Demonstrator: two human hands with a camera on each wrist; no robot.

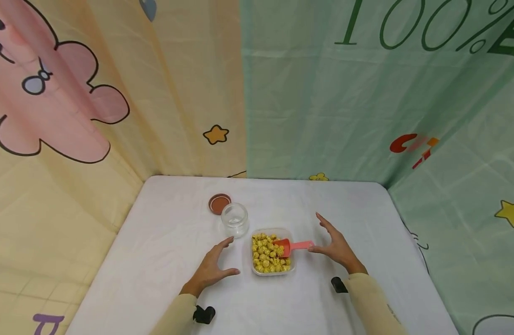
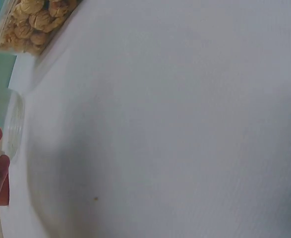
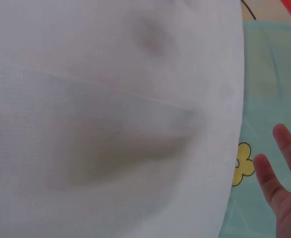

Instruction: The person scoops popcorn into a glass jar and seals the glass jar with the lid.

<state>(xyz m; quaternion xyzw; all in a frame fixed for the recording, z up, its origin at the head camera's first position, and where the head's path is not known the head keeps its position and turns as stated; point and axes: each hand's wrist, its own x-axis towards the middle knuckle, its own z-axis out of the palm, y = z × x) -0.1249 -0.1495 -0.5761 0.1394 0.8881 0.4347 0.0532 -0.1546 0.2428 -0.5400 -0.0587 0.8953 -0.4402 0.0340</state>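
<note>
A clear square tub (image 1: 271,273) holds yellow caramel popcorn (image 1: 263,253); part of it is seen in the left wrist view as popcorn (image 2: 38,20). A pink-red scoop (image 1: 286,246) lies with its blade in the popcorn, its handle pointing right over the rim. My right hand (image 1: 338,249) is spread beside the handle, thumb tip at its end; whether they touch I cannot tell. My left hand (image 1: 211,270) hovers left of the tub, thumb and fingers apart, holding nothing. Its fingertips are just below a lidless glass jar (image 1: 234,221).
A reddish-brown round lid (image 1: 219,204) lies behind the jar, to its left. All stand on a white-covered table (image 1: 324,200). Patterned curtains (image 1: 282,102) close off the back and both sides. A small crumb (image 2: 96,199) is on the cloth.
</note>
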